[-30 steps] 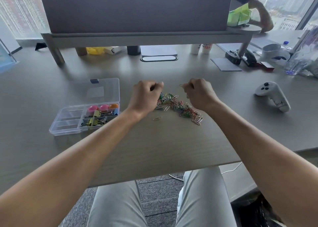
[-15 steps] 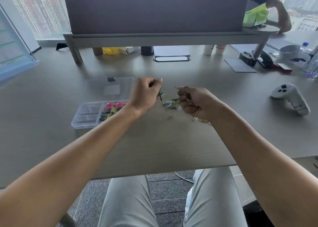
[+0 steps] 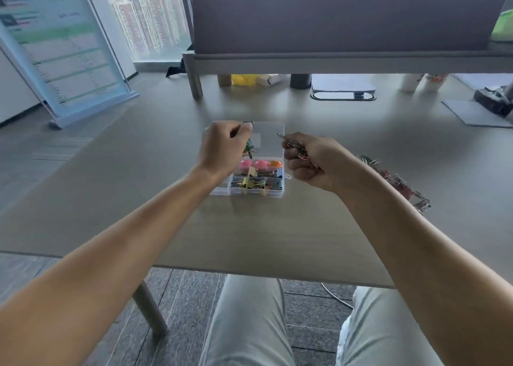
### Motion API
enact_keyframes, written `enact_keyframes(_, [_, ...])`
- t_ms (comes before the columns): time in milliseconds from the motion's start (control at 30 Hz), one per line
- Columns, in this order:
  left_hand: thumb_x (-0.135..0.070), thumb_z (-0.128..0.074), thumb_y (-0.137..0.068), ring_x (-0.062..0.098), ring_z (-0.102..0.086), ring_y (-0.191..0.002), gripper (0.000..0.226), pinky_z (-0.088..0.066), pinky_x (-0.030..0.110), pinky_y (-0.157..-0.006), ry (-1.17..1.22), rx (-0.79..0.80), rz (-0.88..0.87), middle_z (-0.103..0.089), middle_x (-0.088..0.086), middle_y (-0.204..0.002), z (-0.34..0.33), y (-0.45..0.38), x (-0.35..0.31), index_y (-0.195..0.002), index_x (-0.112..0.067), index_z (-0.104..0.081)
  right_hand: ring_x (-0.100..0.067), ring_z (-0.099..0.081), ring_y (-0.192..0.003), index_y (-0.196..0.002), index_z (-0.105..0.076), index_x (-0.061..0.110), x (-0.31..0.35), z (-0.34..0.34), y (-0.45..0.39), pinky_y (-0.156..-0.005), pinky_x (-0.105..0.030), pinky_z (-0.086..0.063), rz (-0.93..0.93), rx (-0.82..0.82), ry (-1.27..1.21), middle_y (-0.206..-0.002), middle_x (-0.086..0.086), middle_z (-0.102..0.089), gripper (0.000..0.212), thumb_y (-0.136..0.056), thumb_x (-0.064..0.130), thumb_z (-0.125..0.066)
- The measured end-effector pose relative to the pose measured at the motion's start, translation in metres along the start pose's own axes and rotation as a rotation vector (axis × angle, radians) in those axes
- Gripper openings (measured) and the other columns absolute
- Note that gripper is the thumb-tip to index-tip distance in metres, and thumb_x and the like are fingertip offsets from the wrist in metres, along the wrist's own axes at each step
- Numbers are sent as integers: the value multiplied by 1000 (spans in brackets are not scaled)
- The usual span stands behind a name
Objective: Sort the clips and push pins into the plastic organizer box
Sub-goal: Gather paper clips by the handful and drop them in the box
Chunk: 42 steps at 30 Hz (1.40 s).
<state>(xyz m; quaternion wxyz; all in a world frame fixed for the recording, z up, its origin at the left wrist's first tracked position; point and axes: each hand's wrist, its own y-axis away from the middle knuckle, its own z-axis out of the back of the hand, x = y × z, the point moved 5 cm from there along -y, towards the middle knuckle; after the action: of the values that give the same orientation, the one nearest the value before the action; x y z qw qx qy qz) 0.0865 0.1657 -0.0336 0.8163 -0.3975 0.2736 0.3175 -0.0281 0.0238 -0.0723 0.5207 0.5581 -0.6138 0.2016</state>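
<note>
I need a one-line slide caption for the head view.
Both hands carry paper clips over the open organizer box.

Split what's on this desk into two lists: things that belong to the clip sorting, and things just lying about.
Part of the job:
- organizer box, lid open
- paper clips held in left hand
- paper clips held in right hand
- loose clip pile
- binder clips and push pins in the box

Lying about:
- paper cups
- yellow bag
- standing sign

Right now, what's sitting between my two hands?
In the head view, the clear organizer box lies between the left hand and the right hand, its open lid filling the gap.
</note>
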Motion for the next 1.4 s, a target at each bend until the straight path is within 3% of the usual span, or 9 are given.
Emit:
enact_keyframes(300, [-26, -54, -97, 9, -28, -41, 53, -27, 23, -47, -164, -66, 29, -28, -6, -43, 28, -9, 46, -50, -14, -31, -4, -26, -37, -81, -49, 14, -12, -35, -19, -30, -16, -16, -50, 91, -20, -57, 5, -40, 29, -108, 23, -46])
enact_keyframes(467, [-28, -48, -99, 11, -39, -44, 47, -23, 24, -46, -476, 26, -98, -41, -5, -47, 16, -6, 49, -55, -13, -42, -4, -26, -37, -82, -51, 13, -11, -32, -20, -29, -16, -18, -33, 76, -17, -59, 4, -40, 27, -108, 23, -49])
enact_keyframes(633, [-24, -43, -100, 14, -38, -45, 45, -23, 25, -47, -639, 102, -153, -43, 0, -51, 6, -3, 49, -56, -14, -39, -4, -27, -38, -82, -50, 13, -6, -28, -17, -30, -15, -18, -12, 64, -21, -59, 3, -40, 27, -107, 23, -50])
enact_keyframes(867, [-20, -43, -95, 31, -50, -54, 39, -38, 32, -54, -685, 134, -143, -46, 7, -54, -1, -4, 42, -56, -10, -41, -5, -30, -38, -84, -51, 12, -7, -26, -13, -32, -16, -19, 4, 48, 13, -60, 2, -40, 26, -107, 23, -51])
enact_keyframes(1133, [-19, -45, -93, 27, -46, -50, 36, -35, 30, -52, -684, 135, -152, -46, 8, -55, -3, -4, 41, -60, -6, -47, -6, -31, -38, -87, -52, 11, -8, -24, -11, -30, -17, -22, 11, 29, 20, -58, 2, -43, 24, -107, 22, -51])
enact_keyframes(1300, [-21, -46, -91, 31, -51, -54, 35, -45, 34, -56, -659, 126, -116, -51, 12, -57, 0, -7, 44, -62, -3, -49, -6, -31, -37, -86, -51, 11, -9, -25, -10, -31, -17, -21, 5, 33, 23, -58, 2, -42, 25, -108, 23, -50])
enact_keyframes(1400, [-21, -47, -91, 32, -51, -55, 34, -42, 34, -55, -639, 121, -103, -50, 12, -57, 0, -10, 43, -61, -4, -47, -6, -30, -37, -87, -51, 11, -9, -26, -9, -31, -17, -20, 4, 34, 20, -57, 2, -42, 24, -108, 23, -50])
